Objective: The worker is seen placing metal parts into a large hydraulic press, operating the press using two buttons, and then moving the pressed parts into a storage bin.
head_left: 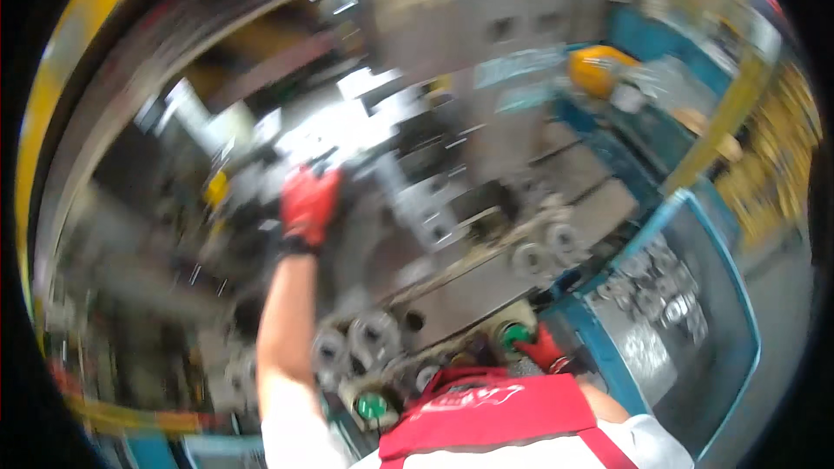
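My left hand, in a red glove with a dark cuff, reaches far forward into a brightly lit machine. Motion blur smears its fingers, and whether they hold anything cannot be made out. Low on the right, my right hand, also gloved in red, is at a green push button on the machine's front panel. Its fingers look spread, with one reaching onto the button. A second green button sits farther left on the same panel.
Ring-shaped metal parts stand along the machine's front edge, with more rings to the right. Beside my right arm is a blue-rimmed bin holding several metal parts. A yellow post rises behind it. An orange-yellow object lies at the back right.
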### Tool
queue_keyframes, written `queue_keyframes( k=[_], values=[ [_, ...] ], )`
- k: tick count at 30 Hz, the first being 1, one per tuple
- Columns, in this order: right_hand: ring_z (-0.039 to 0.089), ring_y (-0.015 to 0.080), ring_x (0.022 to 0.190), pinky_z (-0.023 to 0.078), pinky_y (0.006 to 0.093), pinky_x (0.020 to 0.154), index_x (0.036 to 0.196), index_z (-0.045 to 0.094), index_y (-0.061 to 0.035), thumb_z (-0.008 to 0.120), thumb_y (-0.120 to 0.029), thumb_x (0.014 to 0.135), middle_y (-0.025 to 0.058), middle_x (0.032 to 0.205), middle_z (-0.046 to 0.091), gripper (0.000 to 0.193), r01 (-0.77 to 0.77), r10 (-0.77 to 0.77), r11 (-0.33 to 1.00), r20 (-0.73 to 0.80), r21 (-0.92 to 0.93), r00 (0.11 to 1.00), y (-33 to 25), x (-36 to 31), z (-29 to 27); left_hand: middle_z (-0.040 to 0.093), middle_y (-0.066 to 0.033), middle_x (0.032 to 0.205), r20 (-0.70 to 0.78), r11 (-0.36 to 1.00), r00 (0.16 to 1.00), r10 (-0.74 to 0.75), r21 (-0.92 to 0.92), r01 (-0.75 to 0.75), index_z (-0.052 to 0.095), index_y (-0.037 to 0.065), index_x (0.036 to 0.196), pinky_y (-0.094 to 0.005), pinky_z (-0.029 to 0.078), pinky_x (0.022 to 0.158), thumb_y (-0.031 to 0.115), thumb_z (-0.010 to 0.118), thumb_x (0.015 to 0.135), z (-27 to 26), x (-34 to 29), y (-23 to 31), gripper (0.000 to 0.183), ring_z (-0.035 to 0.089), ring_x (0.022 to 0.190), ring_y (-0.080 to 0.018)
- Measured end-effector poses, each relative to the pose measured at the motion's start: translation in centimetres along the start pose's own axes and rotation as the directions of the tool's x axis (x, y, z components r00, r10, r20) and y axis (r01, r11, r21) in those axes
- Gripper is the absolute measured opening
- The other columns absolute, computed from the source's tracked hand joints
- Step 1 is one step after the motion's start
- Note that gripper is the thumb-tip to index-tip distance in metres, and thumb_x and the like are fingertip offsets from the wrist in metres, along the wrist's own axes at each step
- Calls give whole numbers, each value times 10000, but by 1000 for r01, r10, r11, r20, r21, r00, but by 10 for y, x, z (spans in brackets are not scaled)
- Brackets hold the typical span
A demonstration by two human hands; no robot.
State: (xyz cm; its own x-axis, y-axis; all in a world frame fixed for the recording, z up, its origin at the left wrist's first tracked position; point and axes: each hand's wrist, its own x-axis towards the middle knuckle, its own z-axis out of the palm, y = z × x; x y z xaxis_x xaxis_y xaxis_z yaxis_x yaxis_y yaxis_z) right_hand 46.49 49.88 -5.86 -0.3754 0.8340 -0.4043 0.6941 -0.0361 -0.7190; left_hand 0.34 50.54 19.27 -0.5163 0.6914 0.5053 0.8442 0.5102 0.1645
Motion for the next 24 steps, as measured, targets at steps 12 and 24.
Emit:
queue_keyframes(
  k=[12,24],
  values=[
    [454,424,1019,375,437,863,1230,307,-4,588,-639,586,298,1103,449,947,-149,155,988,-184,46,971,15,-3,32,602,-118,883,431,994,901,-49,106,4,596,85,876,-378,463,686,323,600,672,154,154,-72,313,586,827,-244],
    [554,348,642,420,415,562,790,568,4,561,-383,732,213,745,570,391,66,-71,997,-262,-30,962,-2,8,-54,532,-201,1061,1,859,984,-177,-487,155,465,3,1130,-335,377,837,297,632,710,12,33,-36,539,516,963,-276]
  ],
)
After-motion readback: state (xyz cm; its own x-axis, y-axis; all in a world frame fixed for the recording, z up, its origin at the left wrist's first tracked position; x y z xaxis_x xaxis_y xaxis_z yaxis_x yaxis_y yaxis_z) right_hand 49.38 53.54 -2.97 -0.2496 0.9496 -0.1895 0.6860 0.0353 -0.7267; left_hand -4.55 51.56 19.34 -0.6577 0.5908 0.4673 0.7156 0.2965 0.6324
